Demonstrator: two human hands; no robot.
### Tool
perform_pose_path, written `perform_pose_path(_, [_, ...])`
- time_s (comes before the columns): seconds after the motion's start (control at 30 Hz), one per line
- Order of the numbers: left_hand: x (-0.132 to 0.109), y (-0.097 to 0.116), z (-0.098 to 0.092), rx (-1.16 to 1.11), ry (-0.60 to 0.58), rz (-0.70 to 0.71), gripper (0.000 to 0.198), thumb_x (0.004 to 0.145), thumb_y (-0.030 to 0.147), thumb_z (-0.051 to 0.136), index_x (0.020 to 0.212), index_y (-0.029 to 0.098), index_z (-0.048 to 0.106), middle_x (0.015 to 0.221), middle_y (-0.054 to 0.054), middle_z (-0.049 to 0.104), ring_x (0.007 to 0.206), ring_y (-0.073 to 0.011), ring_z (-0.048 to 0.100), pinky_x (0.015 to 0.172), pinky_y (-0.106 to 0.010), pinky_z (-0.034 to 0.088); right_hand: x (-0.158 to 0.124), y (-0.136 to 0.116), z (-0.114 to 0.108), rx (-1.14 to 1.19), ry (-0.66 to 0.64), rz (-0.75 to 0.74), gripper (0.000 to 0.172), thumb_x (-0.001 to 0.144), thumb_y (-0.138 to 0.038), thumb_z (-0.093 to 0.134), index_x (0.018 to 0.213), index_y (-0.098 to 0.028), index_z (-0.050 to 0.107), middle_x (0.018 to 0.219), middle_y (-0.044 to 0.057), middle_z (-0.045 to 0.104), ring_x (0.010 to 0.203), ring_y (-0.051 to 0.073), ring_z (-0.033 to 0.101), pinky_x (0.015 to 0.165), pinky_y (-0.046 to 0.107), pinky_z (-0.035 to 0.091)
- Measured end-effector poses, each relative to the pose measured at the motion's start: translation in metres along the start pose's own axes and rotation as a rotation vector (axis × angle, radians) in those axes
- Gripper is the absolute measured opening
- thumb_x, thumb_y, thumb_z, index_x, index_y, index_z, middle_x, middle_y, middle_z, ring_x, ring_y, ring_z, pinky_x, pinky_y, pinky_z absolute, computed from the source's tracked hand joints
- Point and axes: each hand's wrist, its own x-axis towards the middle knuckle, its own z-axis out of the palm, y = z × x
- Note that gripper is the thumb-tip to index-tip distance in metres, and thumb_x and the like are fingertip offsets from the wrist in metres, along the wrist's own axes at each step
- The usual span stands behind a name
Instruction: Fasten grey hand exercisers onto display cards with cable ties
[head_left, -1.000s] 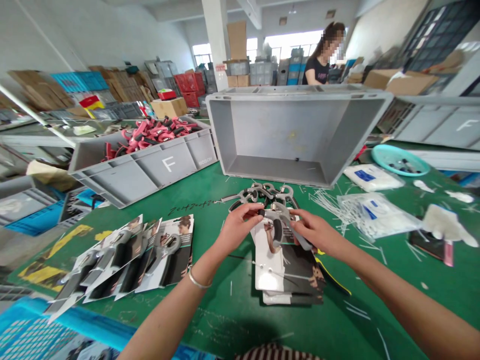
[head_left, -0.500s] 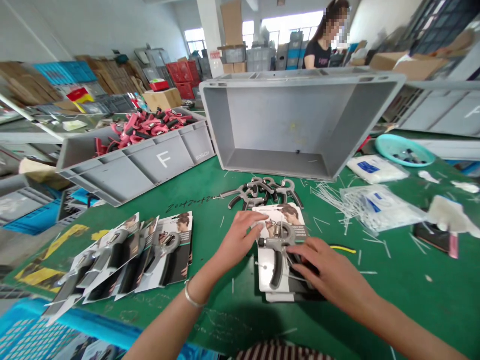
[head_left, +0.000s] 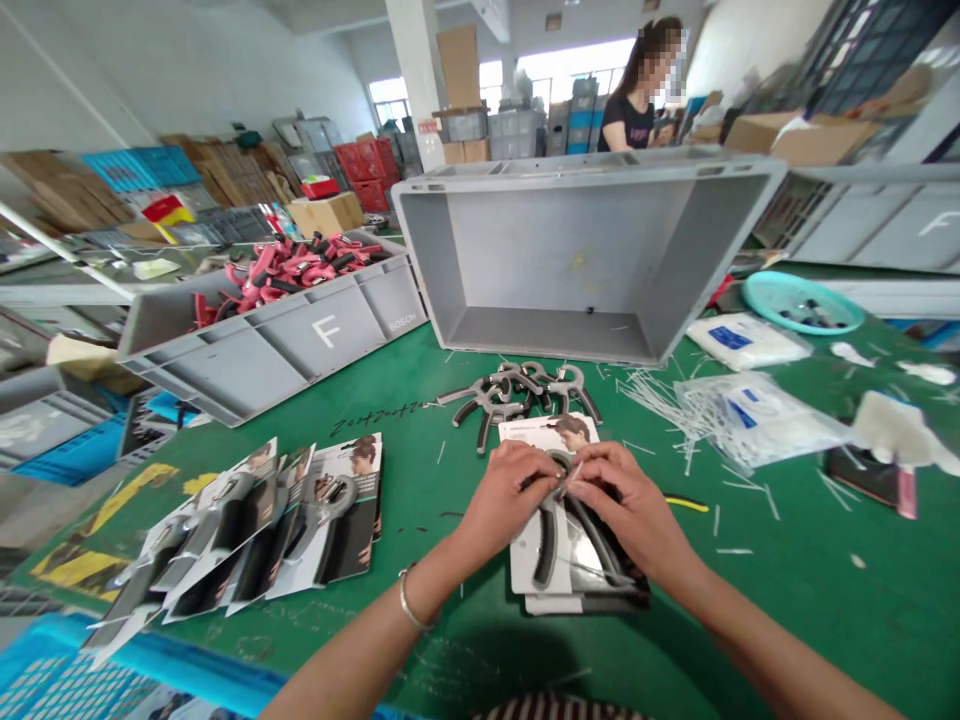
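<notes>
A grey and black spring hand grip (head_left: 548, 545) lies on a printed backing card (head_left: 524, 565), with another card edge showing beneath. My left hand (head_left: 510, 495) is closed with its fingertips on the upper left of the hand grip. Close beside it, my right hand (head_left: 619, 495) pinches a thin whitish strip that looks like a zip tie (head_left: 574, 474) at the grip's upper part. My fingers hide most of the spring. Another thin tie crosses the lower right of the card. Several loose hand grips (head_left: 517, 390) lie just beyond.
Carded hand grips (head_left: 330, 510) overlap at left. A grey crate (head_left: 330, 335) holds red grips; another grey crate (head_left: 547, 250) stands on its side behind. Loose zip ties (head_left: 664, 405), bags of ties (head_left: 757, 415) and a turquoise dish (head_left: 802, 300) are at right. One person (head_left: 634, 115) is beyond.
My left hand has moved from the card's upper left edge onto the hand grip. My right hand has shifted up to the grip's top, and the two hands now nearly meet.
</notes>
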Motion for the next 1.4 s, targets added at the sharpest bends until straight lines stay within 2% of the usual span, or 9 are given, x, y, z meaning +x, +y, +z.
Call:
perform_pose_path(0.07, [0.001,-0.002,0.002,-0.046,0.038,-0.001,0.007,0.088,0.016,0.068,0.084,0.022,0.070,0.094,-0.001,0.074,0.095,-0.0178,0.063,0.095,-0.036,0.038,0.001,0.003,0.001,-0.022,0.003,0.007,0.015,0.095,-0.031,0.058,0.084,-0.024,0.065,0.119,0.004,0.059,0.117,0.024,0.050,0.103,0.043,0.034])
perform_pose_path(0.2, [0.001,-0.006,0.006,-0.112,0.073,-0.051,0.006,0.086,0.016,0.069,0.084,0.021,0.072,0.092,-0.002,0.074,0.095,-0.0180,0.064,0.095,-0.036,0.040,-0.005,0.006,0.002,-0.078,-0.117,-0.007,0.020,0.097,-0.033,0.055,0.082,-0.024,0.065,0.142,0.002,0.050,0.130,0.026,0.040,0.108,0.048,0.028])
perform_pose_path(0.33, [-0.002,-0.007,0.007,-0.130,0.077,-0.068,0.007,0.086,0.017,0.068,0.085,0.022,0.072,0.094,-0.002,0.074,0.097,-0.0187,0.064,0.096,-0.036,0.040,-0.010,0.004,0.001,-0.123,-0.218,-0.031,0.025,0.097,-0.036,0.053,0.081,-0.023,0.066,0.153,-0.001,0.039,0.138,0.027,0.030,0.112,0.049,0.026])
perform_pose_path(0.73, [-0.002,-0.004,0.005,-0.125,0.058,-0.080,0.007,0.086,0.017,0.068,0.087,0.023,0.073,0.096,-0.002,0.073,0.098,-0.0191,0.063,0.097,-0.038,0.040,-0.009,0.005,0.003,-0.119,-0.199,-0.016,0.025,0.098,-0.038,0.052,0.083,-0.024,0.066,0.151,0.000,0.043,0.136,0.027,0.033,0.111,0.051,0.029])
perform_pose_path(0.93, [-0.008,0.000,0.000,-0.114,0.007,0.000,0.009,0.090,0.021,0.065,0.090,0.023,0.073,0.098,-0.004,0.072,0.101,-0.0200,0.062,0.099,-0.039,0.040,-0.008,0.003,0.006,-0.116,-0.124,-0.005,0.021,0.096,-0.035,0.054,0.084,-0.024,0.067,0.142,0.003,0.052,0.130,0.027,0.042,0.107,0.050,0.034])
perform_pose_path(1.03, [-0.007,0.001,-0.005,-0.197,-0.028,-0.098,0.010,0.091,0.025,0.063,0.089,0.021,0.072,0.095,-0.004,0.072,0.096,-0.0196,0.062,0.094,-0.036,0.043,-0.007,0.002,0.009,-0.116,-0.089,-0.017,0.021,0.097,-0.035,0.054,0.082,-0.024,0.066,0.135,0.003,0.057,0.126,0.026,0.045,0.105,0.048,0.036])
perform_pose_path(1.17, [0.002,0.008,-0.006,-0.128,0.071,-0.198,0.012,0.089,0.024,0.065,0.078,0.020,0.068,0.082,-0.002,0.069,0.087,-0.0195,0.060,0.086,-0.034,0.044,-0.006,0.005,0.013,-0.109,-0.060,-0.008,0.013,0.097,-0.031,0.051,0.097,-0.025,0.063,0.135,0.005,0.056,0.127,0.025,0.044,0.106,0.048,0.034])
perform_pose_path(1.3, [-0.001,0.025,0.004,0.032,0.175,-0.063,0.011,0.092,0.024,0.060,0.082,0.021,0.064,0.086,-0.003,0.068,0.091,-0.0205,0.059,0.089,-0.037,0.042,0.000,0.009,0.017,-0.105,0.054,-0.011,0.021,0.096,-0.026,0.049,0.116,-0.024,0.055,0.135,0.009,0.054,0.128,0.027,0.043,0.107,0.050,0.033])
perform_pose_path(1.4, [-0.018,0.032,0.018,0.223,0.073,0.126,0.013,0.094,0.020,0.052,0.087,0.019,0.062,0.092,-0.007,0.068,0.093,-0.0229,0.057,0.091,-0.042,0.041,0.006,0.012,0.022,-0.088,0.086,-0.021,0.024,0.094,-0.024,0.050,0.117,-0.023,0.054,0.133,0.010,0.055,0.124,0.027,0.046,0.104,0.049,0.035])
